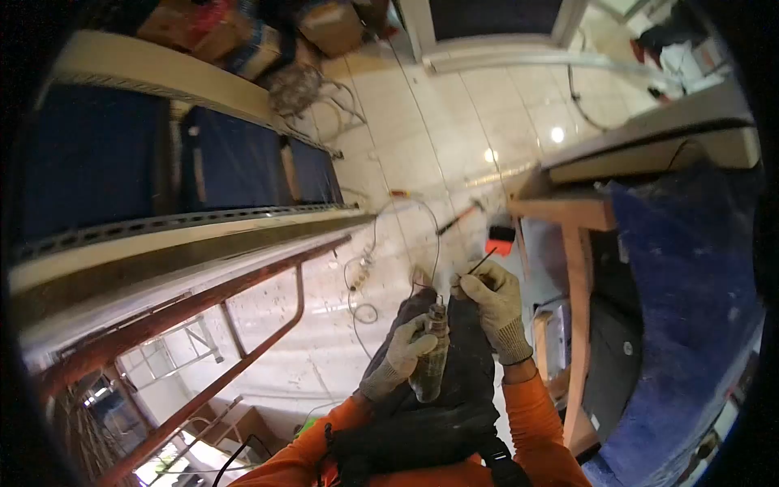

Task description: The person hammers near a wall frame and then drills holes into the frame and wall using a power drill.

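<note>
My left hand (403,357), in a pale work glove, is closed around a dark, greenish cylindrical object (432,361). It has a narrower neck and a thin tip pointing away from me; its exact kind I cannot make out. My right hand (497,307), gloved too, pinches a thin dark rod (485,259) that slants up and to the right. The two hands are apart, in front of my dark trousers. On the tiles beyond lie a hammer-like tool (460,219) with an orange and black handle and a red and black object (500,239).
A thin cable (375,243) loops over the tiled floor (430,122). Reddish metal rails (243,357) and a long frame with blue panels (235,154) stand left. On the right are a wooden frame (578,308) and a blue cloth (690,316). Boxes (331,28) sit at the back.
</note>
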